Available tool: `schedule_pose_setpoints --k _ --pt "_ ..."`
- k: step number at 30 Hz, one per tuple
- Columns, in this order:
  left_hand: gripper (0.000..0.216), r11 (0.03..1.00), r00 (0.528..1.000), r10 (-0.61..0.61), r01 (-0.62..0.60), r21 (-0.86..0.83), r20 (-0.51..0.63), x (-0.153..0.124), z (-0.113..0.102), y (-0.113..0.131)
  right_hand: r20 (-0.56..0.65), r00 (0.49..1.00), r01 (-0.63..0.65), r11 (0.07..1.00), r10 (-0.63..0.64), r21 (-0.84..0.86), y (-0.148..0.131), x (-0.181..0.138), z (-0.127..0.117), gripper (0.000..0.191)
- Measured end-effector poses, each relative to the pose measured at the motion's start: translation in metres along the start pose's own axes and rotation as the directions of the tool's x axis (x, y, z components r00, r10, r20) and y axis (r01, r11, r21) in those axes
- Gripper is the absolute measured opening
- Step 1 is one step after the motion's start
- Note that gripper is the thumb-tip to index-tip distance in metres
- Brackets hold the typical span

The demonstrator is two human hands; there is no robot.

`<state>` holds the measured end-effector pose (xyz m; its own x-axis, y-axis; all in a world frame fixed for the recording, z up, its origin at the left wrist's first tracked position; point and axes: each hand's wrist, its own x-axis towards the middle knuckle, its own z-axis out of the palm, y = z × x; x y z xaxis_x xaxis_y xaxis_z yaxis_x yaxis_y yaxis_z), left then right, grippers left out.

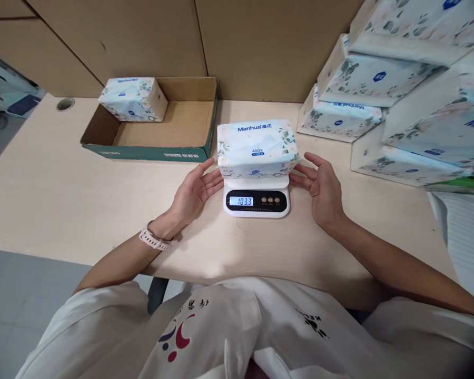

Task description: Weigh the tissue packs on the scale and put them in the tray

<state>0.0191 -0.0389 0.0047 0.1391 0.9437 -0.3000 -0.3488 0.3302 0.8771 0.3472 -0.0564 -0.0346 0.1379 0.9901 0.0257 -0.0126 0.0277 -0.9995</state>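
Note:
A white tissue pack (256, 142) with a floral print and blue lettering rests on a small white digital scale (256, 211), whose lit display reads what looks like 103.3. My left hand (195, 192) is beside the scale's left edge, palm turned inward and fingers stretched out near the pack's lower corner. On the other side my right hand (319, 189) has its fingers spread, tips close to the pack's right lower corner. Whether the fingertips touch the pack or scale I cannot tell. Neither hand grips anything.
A green open carton (150, 153) at the back left holds another tissue pack (132, 100) in its left end. Several more tissue packs (379, 76) are stacked at the right. A brown panel (260, 52) stands along the table's (63, 195) back edge, and a round cable hole (65, 104) sits far left.

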Motion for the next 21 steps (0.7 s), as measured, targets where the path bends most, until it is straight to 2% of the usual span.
schedule_pose_setpoints --k 5,10,14,18,21 --pt "0.062 0.999 1.0 -0.006 0.007 0.052 -0.024 -0.001 -0.005 0.007 0.014 1.0 0.005 1.0 -0.005 -0.018 0.0 -0.003 0.007 0.075" --pt "0.054 0.991 0.994 0.101 -0.096 0.088 -0.05 -0.004 -0.001 0.016 0.041 0.997 0.07 0.992 -0.066 -0.102 -0.014 -0.004 0.015 0.077" --pt "0.05 0.987 0.991 0.127 -0.122 0.108 -0.034 -0.008 0.008 0.025 0.101 0.992 0.092 0.983 -0.076 -0.157 -0.022 -0.001 0.019 0.082" --pt "0.055 0.984 0.991 0.131 -0.134 0.117 0.03 -0.011 0.021 0.031 0.119 0.991 0.081 0.984 -0.062 -0.16 -0.025 0.001 0.028 0.089" --pt "0.053 0.97 0.976 0.157 -0.181 0.165 0.15 -0.009 0.035 0.037 0.175 0.981 0.112 0.985 -0.089 -0.131 -0.033 -0.001 0.03 0.092"
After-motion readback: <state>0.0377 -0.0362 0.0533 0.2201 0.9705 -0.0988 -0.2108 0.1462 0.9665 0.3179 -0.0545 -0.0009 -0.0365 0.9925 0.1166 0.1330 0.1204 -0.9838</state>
